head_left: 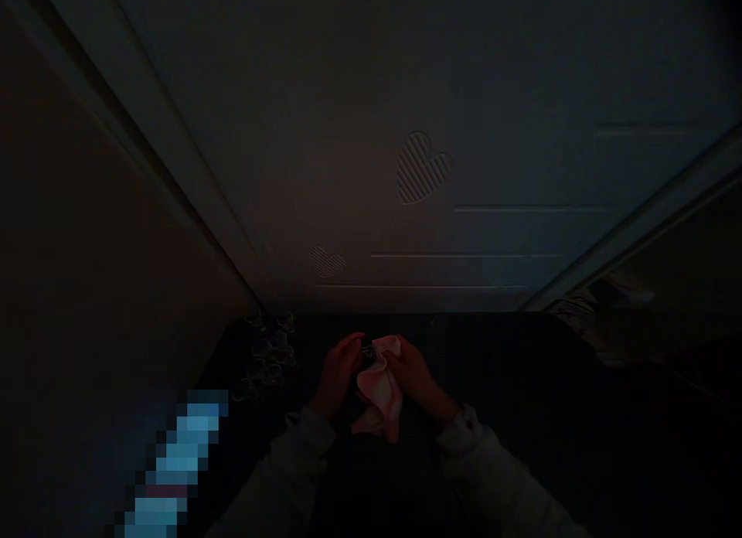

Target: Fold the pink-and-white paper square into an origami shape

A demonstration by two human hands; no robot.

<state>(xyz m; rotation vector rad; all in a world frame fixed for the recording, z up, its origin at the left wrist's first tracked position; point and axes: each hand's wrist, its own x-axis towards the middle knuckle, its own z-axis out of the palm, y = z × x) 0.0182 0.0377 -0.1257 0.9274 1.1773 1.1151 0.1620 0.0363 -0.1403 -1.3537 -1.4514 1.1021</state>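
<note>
In very dim light, a pale pink cloth [379, 391] hangs in soft folds between my hands. My right hand [413, 372] is closed on its upper edge, the thumb pressed over the fabric. On the other side, my left hand [341, 369] has its fingers drawn together around a small dark, shiny piece [367, 351] that meets the cloth's top left edge; it looks like a clip or ring, but its kind is too dark to make out. Several thin, shiny looped pieces [272, 356] lie to the left of my left hand on the dark surface [481, 368].
A pale panel like a door [348, 175], with grooved hearts and lines, stands straight ahead. A brownish wall [86, 236] rises at the left. A pixelated bright blue patch [188, 453] covers the lower left. Unclear objects [608, 298] sit at the far right.
</note>
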